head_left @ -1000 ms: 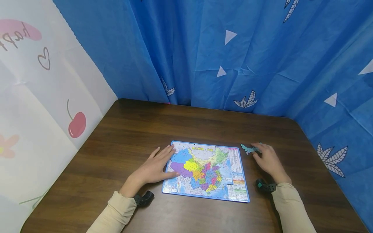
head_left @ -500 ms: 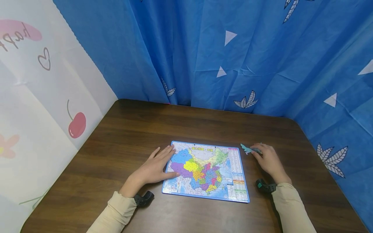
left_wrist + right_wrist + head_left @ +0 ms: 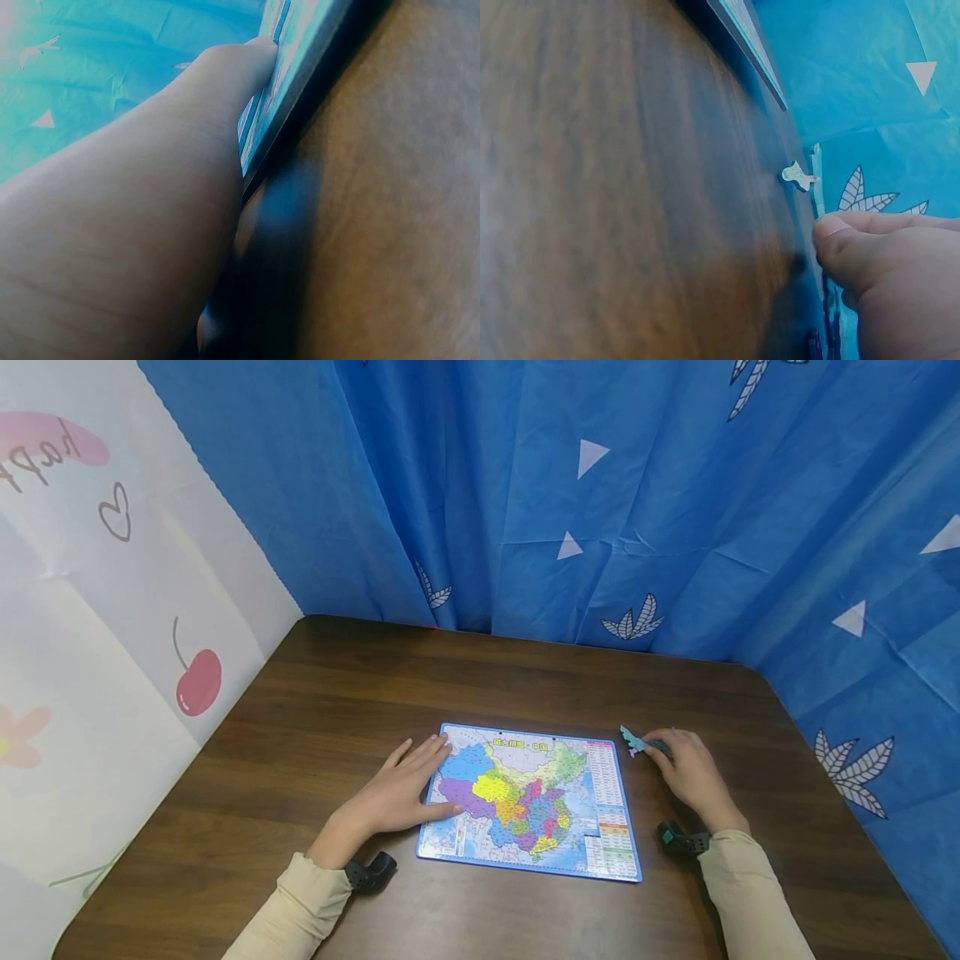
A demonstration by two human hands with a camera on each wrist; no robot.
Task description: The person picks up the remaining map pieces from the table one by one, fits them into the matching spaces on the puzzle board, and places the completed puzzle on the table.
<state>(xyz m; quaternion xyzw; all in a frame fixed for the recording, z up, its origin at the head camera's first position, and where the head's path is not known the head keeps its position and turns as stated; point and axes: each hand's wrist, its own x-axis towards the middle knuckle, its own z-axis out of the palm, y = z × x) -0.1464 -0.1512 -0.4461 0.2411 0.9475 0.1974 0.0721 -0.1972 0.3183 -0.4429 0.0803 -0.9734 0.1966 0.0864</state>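
A blue-edged map board with coloured regions lies flat on the table. My left hand rests with spread fingers on the board's left edge; the left wrist view shows its thumb on the board's surface. Right of the board, my right hand pinches a teal, irregular puzzle piece between thumb and fingers. In the right wrist view the hand holds that piece edge-on, and a small pale piece is beside it; whether the two touch I cannot tell.
The brown wooden table extends around the board. A blue curtain hangs along its back and right side, and a white printed cloth along the left. Dark devices are strapped at both wrists.
The teal piece in my right hand has tilted, its left end turning slightly. My left hand and the board have stayed in place.
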